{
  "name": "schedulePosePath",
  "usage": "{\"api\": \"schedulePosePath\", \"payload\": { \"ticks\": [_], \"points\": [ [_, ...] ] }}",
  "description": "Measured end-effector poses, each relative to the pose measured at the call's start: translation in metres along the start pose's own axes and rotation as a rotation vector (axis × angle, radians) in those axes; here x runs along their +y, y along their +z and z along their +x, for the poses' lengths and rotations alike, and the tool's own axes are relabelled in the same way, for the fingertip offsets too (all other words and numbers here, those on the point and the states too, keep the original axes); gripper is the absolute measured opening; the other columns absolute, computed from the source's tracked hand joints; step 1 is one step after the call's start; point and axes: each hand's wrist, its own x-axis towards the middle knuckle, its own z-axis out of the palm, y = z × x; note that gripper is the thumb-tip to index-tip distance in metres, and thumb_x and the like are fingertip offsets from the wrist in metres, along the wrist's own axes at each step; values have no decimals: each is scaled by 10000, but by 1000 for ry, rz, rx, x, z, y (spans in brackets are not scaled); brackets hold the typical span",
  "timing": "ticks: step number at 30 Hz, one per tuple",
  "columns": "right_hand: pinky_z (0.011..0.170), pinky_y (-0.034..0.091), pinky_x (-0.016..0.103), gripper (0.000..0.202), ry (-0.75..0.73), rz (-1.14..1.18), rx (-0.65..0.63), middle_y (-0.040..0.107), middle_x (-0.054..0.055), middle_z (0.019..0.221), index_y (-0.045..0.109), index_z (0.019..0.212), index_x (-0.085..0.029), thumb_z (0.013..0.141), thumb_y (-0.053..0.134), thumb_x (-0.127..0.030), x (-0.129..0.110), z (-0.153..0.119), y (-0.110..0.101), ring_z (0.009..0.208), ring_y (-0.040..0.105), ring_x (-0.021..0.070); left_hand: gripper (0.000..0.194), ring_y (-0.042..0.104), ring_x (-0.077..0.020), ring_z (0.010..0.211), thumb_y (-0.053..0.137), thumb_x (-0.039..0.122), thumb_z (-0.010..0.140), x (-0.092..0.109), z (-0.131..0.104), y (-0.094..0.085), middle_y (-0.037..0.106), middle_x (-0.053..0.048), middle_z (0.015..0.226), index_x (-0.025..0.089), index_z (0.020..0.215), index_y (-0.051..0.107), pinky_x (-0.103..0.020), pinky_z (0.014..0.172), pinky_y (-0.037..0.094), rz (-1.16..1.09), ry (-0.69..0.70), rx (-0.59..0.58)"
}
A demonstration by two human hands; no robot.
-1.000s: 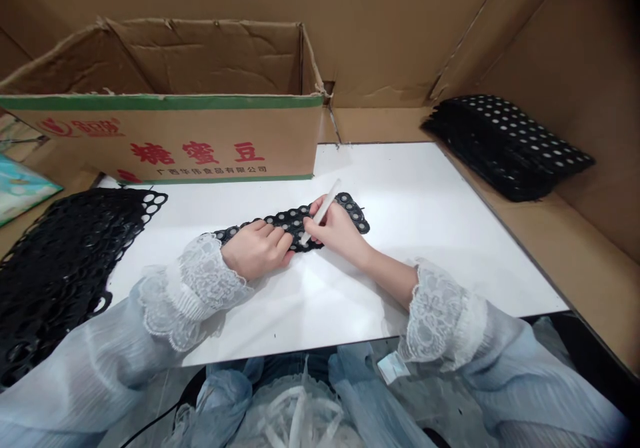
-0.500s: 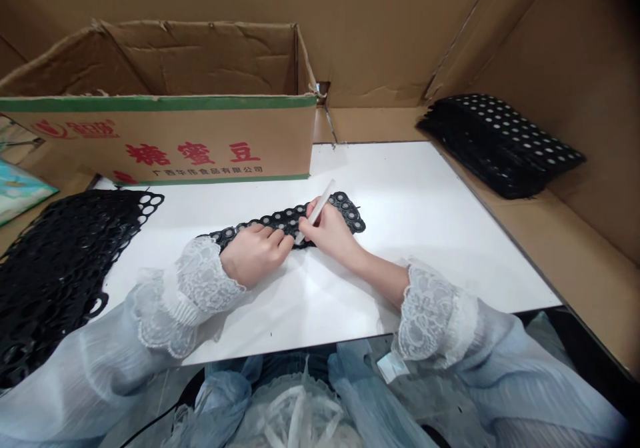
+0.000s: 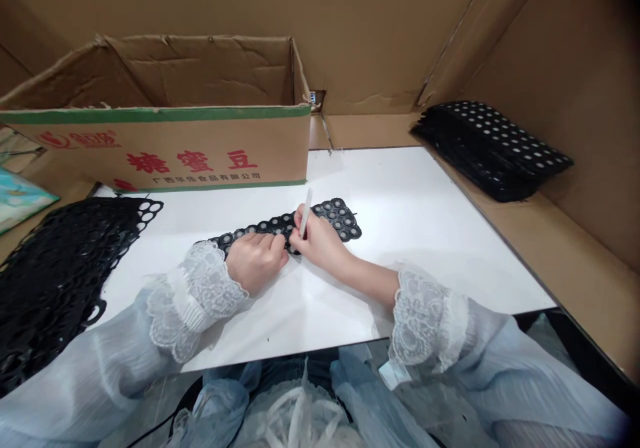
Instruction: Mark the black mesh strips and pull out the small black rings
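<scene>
A black strip with rows of pale round discs (image 3: 343,216) lies slantwise on the white board (image 3: 400,261). My left hand (image 3: 256,260) rests on its near edge with curled fingers; whether they grip the strip is hidden. Pinched in my right hand (image 3: 320,238) is a translucent white stick (image 3: 307,211), held like a pen over the strip's middle. Its lower tip is hidden by my fingers. Both hands are close together, almost touching.
An open cardboard box (image 3: 210,148) stands behind on the left. Black ring-holed sheets (image 3: 55,268) are heaped at the left, by a teal-and-white packet (image 3: 23,198). A stack of black dotted sheets (image 3: 493,145) lies at the back right, beside cardboard walls (image 3: 560,88).
My right hand has shifted slightly left along the strip, closer to my left hand. The stick has turned more upright. The whole view has moved a little.
</scene>
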Motion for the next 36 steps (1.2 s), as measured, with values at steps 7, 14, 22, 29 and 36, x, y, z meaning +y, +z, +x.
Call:
{"api": "schedulePosePath", "payload": {
  "ticks": [7, 14, 22, 29, 36],
  "points": [
    [509, 290, 232, 28, -26, 75, 41, 420, -38, 576, 379, 728, -203, 705, 394, -210, 6, 2, -1, 491, 386, 106, 184, 513, -144, 453, 380, 107, 772, 5, 1, -2, 519, -3, 479, 156, 698, 541, -270, 458, 342, -45, -39, -41],
    [513, 296, 231, 35, -44, 42, 32, 415, -39, 574, 362, 709, -206, 704, 395, -195, 3, -1, 0, 490, 389, 106, 126, 498, -149, 446, 421, 134, 692, 3, 0, -1, 512, -5, 485, 174, 615, 512, -276, 448, 337, -49, -41, -39],
    [484, 340, 217, 137, 20, 339, 87, 421, -60, 541, 349, 738, -213, 763, 431, -321, 10, 5, -6, 468, 436, 99, 198, 544, -144, 534, 419, 250, 803, -15, -7, -1, 556, -19, 569, 169, 650, 514, -264, 517, 425, -181, 133, -73],
    [615, 415, 244, 242, -2, 324, 165, 554, -12, 659, 423, 701, -196, 762, 482, -422, 23, 18, -11, 624, 539, 117, 210, 589, -155, 705, 438, 316, 819, -24, -11, 2, 618, -52, 735, 175, 688, 519, -273, 647, 478, -386, 88, -119],
    [818, 398, 309, 229, -131, 125, 24, 627, 46, 853, 532, 672, -191, 797, 447, -363, 24, 19, -13, 856, 570, 171, 225, 555, -178, 972, 457, 222, 786, -25, -8, 6, 606, -77, 1006, 166, 998, 507, -322, 844, 462, -636, -17, -164]
  ]
}}
